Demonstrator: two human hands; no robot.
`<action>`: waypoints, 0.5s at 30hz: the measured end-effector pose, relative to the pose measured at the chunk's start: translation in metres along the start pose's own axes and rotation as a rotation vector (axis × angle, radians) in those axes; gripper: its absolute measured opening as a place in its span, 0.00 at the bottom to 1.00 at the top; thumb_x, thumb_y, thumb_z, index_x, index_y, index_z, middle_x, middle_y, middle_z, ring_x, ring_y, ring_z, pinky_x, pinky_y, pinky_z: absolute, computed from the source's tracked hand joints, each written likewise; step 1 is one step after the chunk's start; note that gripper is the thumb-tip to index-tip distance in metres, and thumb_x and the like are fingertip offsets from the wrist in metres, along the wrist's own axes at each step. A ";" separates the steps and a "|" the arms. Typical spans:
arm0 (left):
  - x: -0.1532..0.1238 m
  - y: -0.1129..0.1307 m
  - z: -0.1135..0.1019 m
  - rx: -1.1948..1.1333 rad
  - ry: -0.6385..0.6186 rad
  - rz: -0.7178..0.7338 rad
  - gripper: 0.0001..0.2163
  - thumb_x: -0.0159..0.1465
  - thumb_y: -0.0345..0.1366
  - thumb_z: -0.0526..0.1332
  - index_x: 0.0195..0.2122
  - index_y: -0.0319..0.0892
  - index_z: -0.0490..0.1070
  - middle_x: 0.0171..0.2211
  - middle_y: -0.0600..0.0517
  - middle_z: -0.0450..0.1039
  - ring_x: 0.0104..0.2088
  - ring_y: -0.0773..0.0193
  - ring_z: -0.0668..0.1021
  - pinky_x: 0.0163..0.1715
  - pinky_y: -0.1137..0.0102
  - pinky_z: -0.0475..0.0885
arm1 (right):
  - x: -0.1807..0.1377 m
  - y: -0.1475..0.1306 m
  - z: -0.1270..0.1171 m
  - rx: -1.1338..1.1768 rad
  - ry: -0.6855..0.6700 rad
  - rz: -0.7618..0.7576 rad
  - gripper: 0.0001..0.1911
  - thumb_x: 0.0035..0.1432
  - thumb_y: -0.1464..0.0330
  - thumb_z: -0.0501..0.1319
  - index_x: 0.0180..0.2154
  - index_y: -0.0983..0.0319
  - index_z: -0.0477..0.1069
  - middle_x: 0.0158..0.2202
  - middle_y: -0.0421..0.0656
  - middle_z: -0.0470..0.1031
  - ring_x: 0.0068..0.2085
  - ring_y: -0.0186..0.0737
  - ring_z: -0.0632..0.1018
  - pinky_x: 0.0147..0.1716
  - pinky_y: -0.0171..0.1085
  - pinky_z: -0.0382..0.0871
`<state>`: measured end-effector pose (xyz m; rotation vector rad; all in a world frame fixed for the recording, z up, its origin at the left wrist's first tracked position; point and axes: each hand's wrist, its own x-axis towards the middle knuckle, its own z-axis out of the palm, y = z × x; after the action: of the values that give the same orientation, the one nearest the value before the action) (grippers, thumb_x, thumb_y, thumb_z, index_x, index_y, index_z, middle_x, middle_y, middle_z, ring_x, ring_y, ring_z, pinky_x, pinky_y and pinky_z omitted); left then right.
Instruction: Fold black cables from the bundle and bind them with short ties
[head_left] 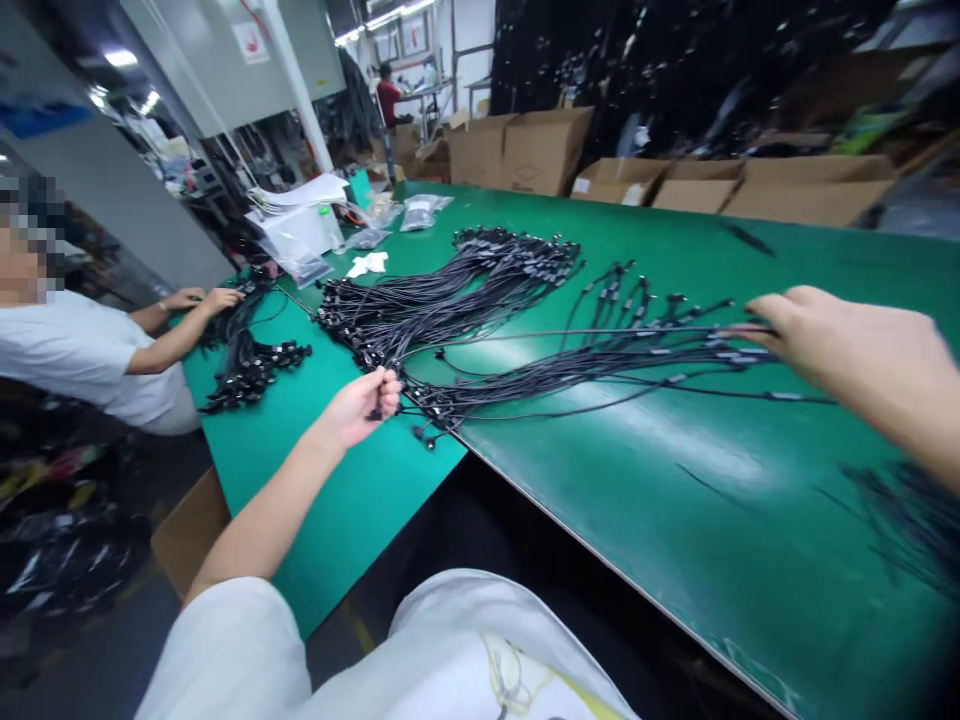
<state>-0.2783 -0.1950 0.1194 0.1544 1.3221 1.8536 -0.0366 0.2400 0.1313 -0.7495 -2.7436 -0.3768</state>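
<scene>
A black cable (570,332) stretches between my two hands above the green table (585,490). My left hand (365,405) is closed around its connector end near the table's edge. Out to the right, my right hand (806,325) pinches the other end. Beneath the stretched cable lies a loose bunch of black cables (525,385), their connectors fanned out to the upper right. Behind it rests a larger pile of black cables (450,295) with small connectors at both ends.
At the left, a co-worker (82,350) handles another cable bundle (251,375). Cardboard boxes (547,150) line the far edge. Papers (300,195) and plastic bags (424,210) sit at the back left. More thin black cables (915,520) lie at the right.
</scene>
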 end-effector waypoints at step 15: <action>0.011 -0.125 0.147 0.669 -0.802 0.095 0.17 0.68 0.47 0.54 0.40 0.38 0.72 0.16 0.61 0.54 0.18 0.72 0.60 0.27 0.73 0.65 | -0.106 -0.062 -0.062 0.097 -0.134 -0.295 0.12 0.65 0.64 0.54 0.35 0.63 0.71 0.34 0.46 0.75 0.31 0.35 0.73 0.23 0.34 0.47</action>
<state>-0.1388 -0.0681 0.0757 1.1869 1.2749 1.1232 0.0300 0.1204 0.1440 -0.3561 -2.9809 -0.2576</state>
